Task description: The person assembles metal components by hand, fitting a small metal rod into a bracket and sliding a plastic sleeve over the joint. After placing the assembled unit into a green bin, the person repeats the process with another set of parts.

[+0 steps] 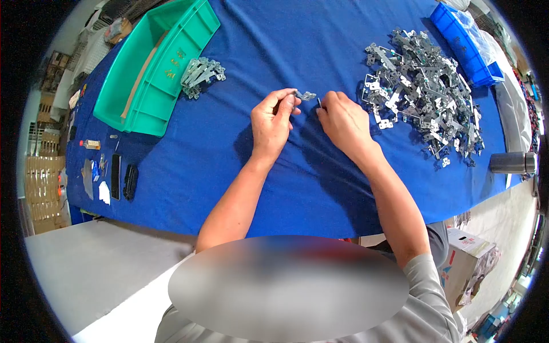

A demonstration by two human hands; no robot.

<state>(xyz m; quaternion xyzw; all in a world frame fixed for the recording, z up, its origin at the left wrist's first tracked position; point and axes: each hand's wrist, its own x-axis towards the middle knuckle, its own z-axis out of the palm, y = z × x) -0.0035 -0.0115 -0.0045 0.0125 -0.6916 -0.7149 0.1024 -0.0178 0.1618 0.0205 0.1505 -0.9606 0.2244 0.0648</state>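
Note:
My left hand (271,124) is closed, with thumb and fingers pinching a small silver metal bracket (306,96) whose holed end sticks out to the right. Just right of it, my right hand (345,119) has its fingers curled in a pinch. A small dark, thin piece (319,103) shows at its thumb and fingertip; its kind is too small to make out. The hands are a short way apart above the blue cloth. To the right lies a large heap of metal brackets (423,91), and a smaller stack of brackets (201,75) sits on the left.
A green plastic crate (171,74) stands at the left, beside the smaller stack. At the far right are a blue bin (464,46) with clear plastic in it and a steel flask (513,163). A black phone-like slab (116,176) and a small bottle (90,144) lie at the left edge.

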